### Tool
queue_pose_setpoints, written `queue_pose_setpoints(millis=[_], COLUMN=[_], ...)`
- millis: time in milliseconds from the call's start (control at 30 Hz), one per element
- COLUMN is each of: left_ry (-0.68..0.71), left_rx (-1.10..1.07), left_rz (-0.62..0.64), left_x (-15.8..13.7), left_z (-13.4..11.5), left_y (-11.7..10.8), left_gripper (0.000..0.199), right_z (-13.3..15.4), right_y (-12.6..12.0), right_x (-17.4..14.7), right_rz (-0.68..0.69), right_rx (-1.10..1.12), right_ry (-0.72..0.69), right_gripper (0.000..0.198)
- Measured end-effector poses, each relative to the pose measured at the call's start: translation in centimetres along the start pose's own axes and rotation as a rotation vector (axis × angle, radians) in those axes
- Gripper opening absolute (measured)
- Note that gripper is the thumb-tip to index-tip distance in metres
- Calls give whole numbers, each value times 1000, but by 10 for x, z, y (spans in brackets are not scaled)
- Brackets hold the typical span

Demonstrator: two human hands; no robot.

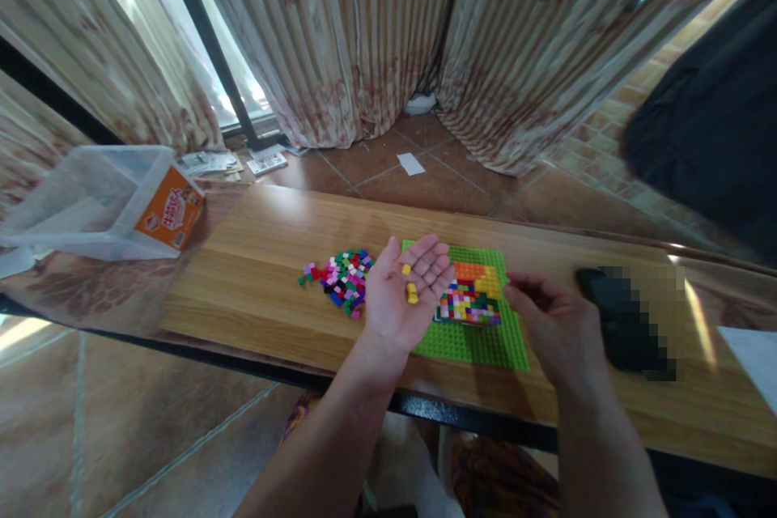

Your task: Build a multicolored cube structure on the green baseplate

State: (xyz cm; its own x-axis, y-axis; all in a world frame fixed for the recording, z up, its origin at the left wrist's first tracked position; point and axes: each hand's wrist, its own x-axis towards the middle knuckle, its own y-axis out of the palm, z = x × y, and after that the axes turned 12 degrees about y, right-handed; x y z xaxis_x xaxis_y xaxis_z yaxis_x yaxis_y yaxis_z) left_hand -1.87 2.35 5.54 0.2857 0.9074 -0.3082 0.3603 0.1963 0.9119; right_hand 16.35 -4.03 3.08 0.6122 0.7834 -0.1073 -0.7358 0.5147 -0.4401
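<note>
My left hand (404, 291) is palm up with its fingers stretched out, over the left part of a green studded baseplate (467, 346). Small yellow toy bricks (412, 298) lie in its palm. On the plate sits a block of many-coloured bricks (470, 301), orange and yellow at its far side, partly hidden by my left fingers. At the plate's right edge, my right hand (555, 320) has thumb and forefinger pinched together; what is between the tips is too small to make out. Left of my left hand lies a pile of loose mixed bricks (347, 279).
A black object (619, 324), partly pixelated, lies right of my right hand on the wooden table (255, 267). White paper (753, 356) is at the right edge. A clear plastic box (91, 202) with an orange label stands at the left. Curtains (340, 40) hang beyond.
</note>
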Motion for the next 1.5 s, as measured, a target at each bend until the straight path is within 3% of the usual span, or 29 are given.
queue_pose_setpoints(millis=[200, 600, 833, 933, 1000, 1167, 1300, 1500], left_ry=[-4, -12, -53, -80, -103, -180, -244, -262], left_rx=[3, 10, 15, 16, 18, 19, 11, 11], left_rz=[-7, -18, 30, 40, 47, 73, 106, 110], left_x=[0, -1, -3, -4, -4, -7, -10, -12], left_z=[0, 0, 2, 6, 9, 18, 22, 22], left_y=[1, 2, 1, 2, 3, 5, 7, 9], left_gripper=[42, 42, 46, 50, 52, 54, 55, 56], right_z=[-10, -5, -9, 2, 15, 40, 44, 44], right_y=[6, 9, 8, 7, 9, 22, 31, 31], right_x=[6, 3, 3, -6, -15, -34, -37, -36], right_rz=[1, 25, 16, -117, -186, 14, 121, 133], right_rx=[-67, -205, -239, -211, -155, -192, -284, -267], right_ry=[70, -43, -21, -119, -273, -610, -666, -620], right_gripper=[39, 37, 38, 33, 26, 20, 22, 16])
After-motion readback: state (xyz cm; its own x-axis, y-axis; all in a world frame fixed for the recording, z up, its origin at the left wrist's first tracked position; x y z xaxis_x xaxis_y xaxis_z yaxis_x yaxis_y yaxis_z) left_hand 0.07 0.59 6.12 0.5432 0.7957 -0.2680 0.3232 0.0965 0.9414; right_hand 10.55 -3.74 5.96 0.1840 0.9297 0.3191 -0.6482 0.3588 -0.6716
